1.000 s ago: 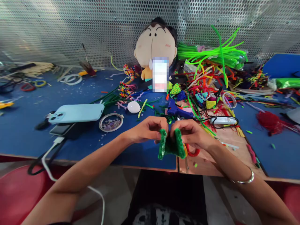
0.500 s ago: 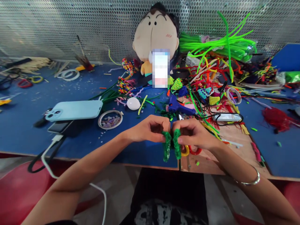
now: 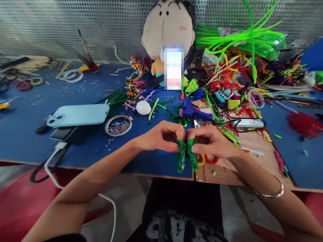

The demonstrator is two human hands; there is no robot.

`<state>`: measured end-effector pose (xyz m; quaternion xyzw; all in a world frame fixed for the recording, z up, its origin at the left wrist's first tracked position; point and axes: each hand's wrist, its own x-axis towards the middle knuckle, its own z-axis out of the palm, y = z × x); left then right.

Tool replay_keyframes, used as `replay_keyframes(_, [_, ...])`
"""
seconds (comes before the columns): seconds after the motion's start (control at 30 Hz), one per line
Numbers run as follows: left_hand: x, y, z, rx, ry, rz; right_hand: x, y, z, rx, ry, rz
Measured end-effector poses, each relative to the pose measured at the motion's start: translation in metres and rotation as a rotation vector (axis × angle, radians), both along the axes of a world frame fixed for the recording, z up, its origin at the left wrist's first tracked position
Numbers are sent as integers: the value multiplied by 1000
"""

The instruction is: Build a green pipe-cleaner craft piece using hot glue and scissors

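Observation:
Between thumb and fingers my left hand (image 3: 168, 136) pinches a dark green fuzzy piece (image 3: 181, 157) that hangs down, with a shiny streak on its inner side. My right hand (image 3: 210, 141) grips a similar green fuzzy piece (image 3: 193, 156) the same way. The two pieces face each other close together above the table's front edge, a narrow gap between their lower parts; whether they join at the top I cannot tell. Just behind my hands lie a blue glue gun (image 3: 195, 111) and a metal tool tip (image 3: 196, 123). Scissors with yellow and red handles (image 3: 211, 159) lie partly hidden under my right hand.
A light blue phone (image 3: 80, 115) rests on a dark device at left, near a round dish of beads (image 3: 118, 125). A white egg-shaped thing (image 3: 143, 108) sits mid-table. Behind are a plush doll (image 3: 167, 30), a lit phone screen (image 3: 174, 67) and bright green pipe cleaners (image 3: 239, 42).
The view has shifted slightly, so the background sits a little higher. Both hands keep their pinch; the green pieces have tilted a little, the right one's lower end swinging rightward.

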<state>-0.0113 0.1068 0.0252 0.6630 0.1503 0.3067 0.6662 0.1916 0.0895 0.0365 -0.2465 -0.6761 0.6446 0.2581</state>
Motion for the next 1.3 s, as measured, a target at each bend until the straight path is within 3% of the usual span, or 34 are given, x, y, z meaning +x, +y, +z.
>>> replay_keyframes(0.6, [0,0,1,47,72,-7,-1,0,4,-21,-62,5])
replay_keyframes(0.9, [1,1,1,-8,-48,16,-1,0,3,-45,25,-7])
replay_keyframes(1.3, [1,0,0,17,-51,18,-1,-3,4,28,-46,-41])
